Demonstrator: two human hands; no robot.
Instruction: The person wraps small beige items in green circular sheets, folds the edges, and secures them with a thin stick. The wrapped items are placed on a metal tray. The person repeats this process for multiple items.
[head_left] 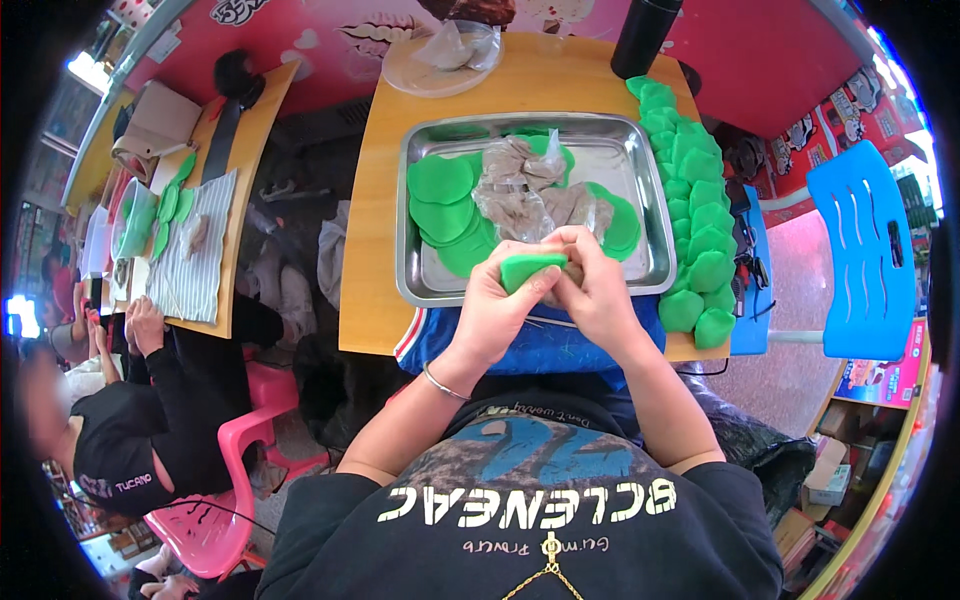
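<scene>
My left hand (492, 308) is closed around a folded green piece (528, 268) that looks soft and flat. The fingers of my right hand (597, 288) pinch at its right end, so both hands hold it just over the near edge of a metal tray (612, 165). What lies under my fingertips is hidden. In the tray, flat green rounds (440, 185) overlap on the left, and another green round (622, 222) shows on the right. Crumpled clear plastic with greyish-brown stuff in it (515, 205) lies in the middle.
Several green folded pieces (705, 235) line the table's right edge. Behind the tray stand a clear round lid or dish (410, 75) and a black bottle (645, 38). Blue cloth (440, 338) lies at the near edge. A blue chair (862, 250) is at right; another person (120, 440) sits at left.
</scene>
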